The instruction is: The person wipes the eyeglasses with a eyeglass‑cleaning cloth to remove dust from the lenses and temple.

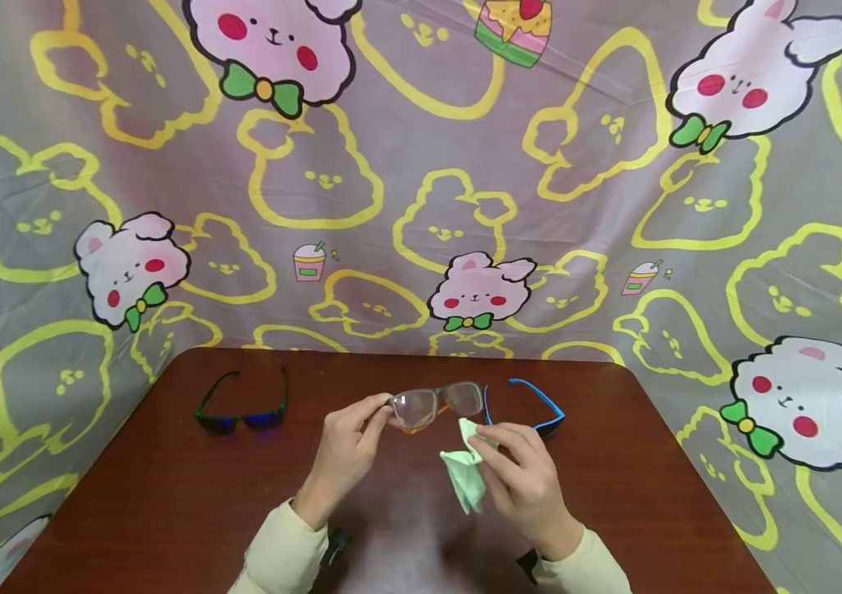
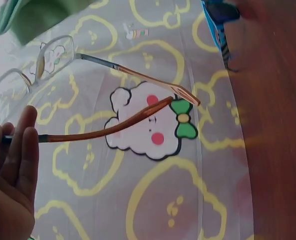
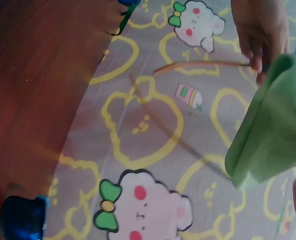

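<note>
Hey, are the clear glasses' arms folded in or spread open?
Spread open: the left wrist view shows both arms of the clear glasses extending back from the front frame.

"Where does the head camera look from?"
"Above and behind the left hand [image 1: 350, 441] and right hand [image 1: 528, 478], facing forward and down, far enough back for most of the counter [image 1: 168, 495] and the curtain [image 1: 361, 190] beyond."
"And the wrist ones?"
"Close in, just below each hand, turned sideways, facing forward past it to the curtain."
"What do those two share?"
"The glasses [image 1: 435, 398] at the left hand and the cloth [image 1: 468, 480] at the right hand."
</note>
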A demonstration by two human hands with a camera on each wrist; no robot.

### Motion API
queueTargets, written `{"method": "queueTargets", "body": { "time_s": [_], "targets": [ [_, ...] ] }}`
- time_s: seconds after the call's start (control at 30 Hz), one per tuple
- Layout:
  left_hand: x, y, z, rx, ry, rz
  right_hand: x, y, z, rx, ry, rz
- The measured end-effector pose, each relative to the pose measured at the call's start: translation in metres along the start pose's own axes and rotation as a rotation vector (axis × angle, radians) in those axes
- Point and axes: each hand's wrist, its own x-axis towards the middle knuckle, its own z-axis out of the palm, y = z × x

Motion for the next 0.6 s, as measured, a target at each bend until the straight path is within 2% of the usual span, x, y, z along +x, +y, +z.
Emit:
{"method": "queueTargets", "body": {
  "time_s": [0.17,0.3,0.47,0.6],
  "targets": [
    [-0.001,-0.004,-0.009,-0.001,-0.001,0.012,0.000,-0.001,-0.012,0.053,0.070,0.177],
    [-0.004,-0.005,-0.011,-0.004,-0.009,0.029,-0.005,0.001,-0.020,0.067,0.067,0.355],
    [-0.006,-0.003,-0.011,-0.038,-0.062,0.059,-0.013,0.005,-0.024,0.064,0.032,0.659],
    [-0.006,-0.001,-0.010,-0.096,-0.107,0.088,-0.021,0.011,-0.022,0.123,0.026,0.921]
  ]
}}
